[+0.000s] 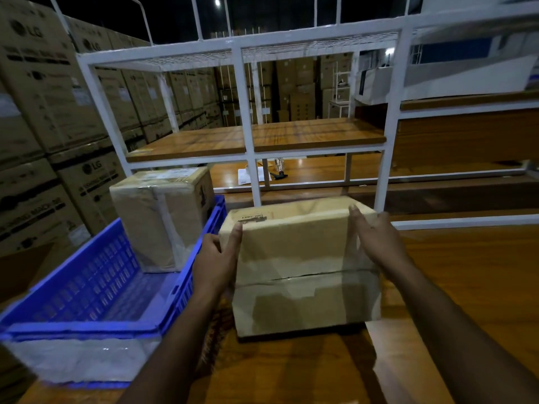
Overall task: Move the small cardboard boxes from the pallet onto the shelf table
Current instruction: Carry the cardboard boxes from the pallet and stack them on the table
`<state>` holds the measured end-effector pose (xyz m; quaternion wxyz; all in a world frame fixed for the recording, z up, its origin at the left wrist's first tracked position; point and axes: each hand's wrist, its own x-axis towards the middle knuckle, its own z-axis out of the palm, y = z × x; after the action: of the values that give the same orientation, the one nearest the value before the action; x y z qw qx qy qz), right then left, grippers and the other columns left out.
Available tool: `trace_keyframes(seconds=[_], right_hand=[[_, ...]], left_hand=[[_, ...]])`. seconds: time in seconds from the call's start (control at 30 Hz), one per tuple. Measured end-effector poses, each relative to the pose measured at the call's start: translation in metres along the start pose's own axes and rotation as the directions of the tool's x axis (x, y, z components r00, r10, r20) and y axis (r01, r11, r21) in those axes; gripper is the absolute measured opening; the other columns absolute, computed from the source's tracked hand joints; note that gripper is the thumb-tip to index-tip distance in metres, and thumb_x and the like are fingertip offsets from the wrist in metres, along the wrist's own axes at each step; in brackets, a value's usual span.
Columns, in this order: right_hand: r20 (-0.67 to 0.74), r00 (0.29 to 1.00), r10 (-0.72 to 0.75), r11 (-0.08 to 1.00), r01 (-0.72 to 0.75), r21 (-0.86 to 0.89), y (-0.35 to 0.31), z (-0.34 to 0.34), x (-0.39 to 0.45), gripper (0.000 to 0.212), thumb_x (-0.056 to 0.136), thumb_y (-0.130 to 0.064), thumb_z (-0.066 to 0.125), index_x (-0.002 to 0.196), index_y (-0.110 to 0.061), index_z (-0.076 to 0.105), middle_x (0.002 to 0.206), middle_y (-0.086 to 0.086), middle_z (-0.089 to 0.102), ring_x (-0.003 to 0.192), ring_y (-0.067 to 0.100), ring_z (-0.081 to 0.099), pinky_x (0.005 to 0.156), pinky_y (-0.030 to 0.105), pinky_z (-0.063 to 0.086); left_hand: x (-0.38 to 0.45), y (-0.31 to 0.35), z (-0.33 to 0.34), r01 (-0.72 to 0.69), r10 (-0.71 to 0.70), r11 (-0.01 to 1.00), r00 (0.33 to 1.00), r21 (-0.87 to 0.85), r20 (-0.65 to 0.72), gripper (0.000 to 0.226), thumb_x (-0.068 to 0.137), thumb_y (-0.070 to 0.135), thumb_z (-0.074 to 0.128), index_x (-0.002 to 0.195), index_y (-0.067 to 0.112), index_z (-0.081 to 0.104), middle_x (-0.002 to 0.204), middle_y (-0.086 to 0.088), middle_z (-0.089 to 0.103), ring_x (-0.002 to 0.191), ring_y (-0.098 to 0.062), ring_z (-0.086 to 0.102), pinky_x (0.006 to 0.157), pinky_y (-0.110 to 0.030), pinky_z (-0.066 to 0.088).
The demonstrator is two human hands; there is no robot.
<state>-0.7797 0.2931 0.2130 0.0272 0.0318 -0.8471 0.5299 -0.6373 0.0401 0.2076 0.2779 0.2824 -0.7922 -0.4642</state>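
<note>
Head view: box (303, 263) sits on the table (466, 272).
Left hand (215, 258): fingers straight, pressing the box's left side.
Right hand (376, 237): open, flat against its right side.

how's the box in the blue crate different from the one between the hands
The box in the crate stands upright inside the blue crate, untouched; the box on the table lies lower and wider, with the left hand and right hand on its sides. Both are taped brown cardboard.

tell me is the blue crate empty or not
Not empty: one taped brown cardboard box stands upright inside the blue plastic mesh crate, at its far end.
</note>
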Motion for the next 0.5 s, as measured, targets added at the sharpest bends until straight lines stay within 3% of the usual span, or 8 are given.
trace_keyframes(seconds=[0.1, 0.17, 0.27, 0.4, 0.5], right_hand=[[0.040, 0.997, 0.061, 0.996, -0.063, 0.068, 0.013, -0.001, -0.004, 0.097, 0.082, -0.084, 0.036, 0.148, -0.012, 0.034, 0.141, 0.014, 0.051, 0.120, 0.034, 0.054, 0.091, 0.045, 0.051], [0.052, 0.995, 0.085, 0.992, -0.089, 0.088, 0.025, -0.003, -0.006, 0.094, 0.077, -0.085, 0.045, 0.139, -0.014, 0.047, 0.127, 0.010, 0.059, 0.107, 0.028, 0.060, 0.086, 0.045, 0.054], [0.087, 0.987, 0.137, 0.987, -0.143, 0.071, 0.036, -0.008, -0.002, 0.071, 0.082, -0.066, 0.063, 0.128, -0.012, 0.056, 0.115, 0.008, 0.063, 0.094, 0.024, 0.062, 0.076, 0.044, 0.057], [0.213, 0.970, 0.121, 0.991, -0.107, -0.078, 0.018, -0.012, 0.008, 0.056, 0.089, -0.043, 0.069, 0.129, -0.007, 0.054, 0.121, 0.008, 0.060, 0.088, 0.017, 0.056, 0.062, 0.030, 0.048], [0.237, 0.967, 0.097, 0.983, -0.056, -0.175, 0.001, -0.009, 0.016, 0.068, 0.085, -0.047, 0.073, 0.135, -0.006, 0.051, 0.131, 0.011, 0.057, 0.102, 0.024, 0.053, 0.072, 0.031, 0.046]], left_hand=[[-0.003, -0.011, 0.000, 0.034, -0.032, 0.999, 0.998, -0.036, 0.058, 0.079, 0.080, 0.087, 0.038, 0.097, 0.012, 0.053, 0.089, -0.004, 0.061, 0.079, -0.018, 0.061, 0.061, -0.032, 0.044], [-0.002, -0.020, 0.001, 0.076, -0.073, 0.997, 0.991, -0.025, 0.116, 0.086, 0.075, 0.092, 0.044, 0.109, 0.013, 0.058, 0.100, -0.004, 0.066, 0.088, -0.019, 0.065, 0.070, -0.036, 0.053], [0.006, -0.022, -0.004, 0.198, -0.185, 0.979, 0.957, -0.037, 0.222, 0.075, 0.082, 0.069, 0.066, 0.132, 0.015, 0.051, 0.122, -0.008, 0.063, 0.104, -0.023, 0.065, 0.086, -0.046, 0.058], [0.019, -0.005, -0.015, 0.262, -0.255, 0.964, 0.884, 0.036, 0.392, 0.063, 0.087, 0.053, 0.070, 0.131, 0.010, 0.055, 0.118, -0.009, 0.065, 0.099, -0.022, 0.066, 0.070, -0.034, 0.057], [0.025, 0.004, -0.014, 0.288, -0.292, 0.955, 0.848, 0.079, 0.442, 0.059, 0.085, 0.056, 0.070, 0.122, 0.011, 0.062, 0.110, -0.008, 0.069, 0.099, -0.025, 0.067, 0.072, -0.036, 0.057]])
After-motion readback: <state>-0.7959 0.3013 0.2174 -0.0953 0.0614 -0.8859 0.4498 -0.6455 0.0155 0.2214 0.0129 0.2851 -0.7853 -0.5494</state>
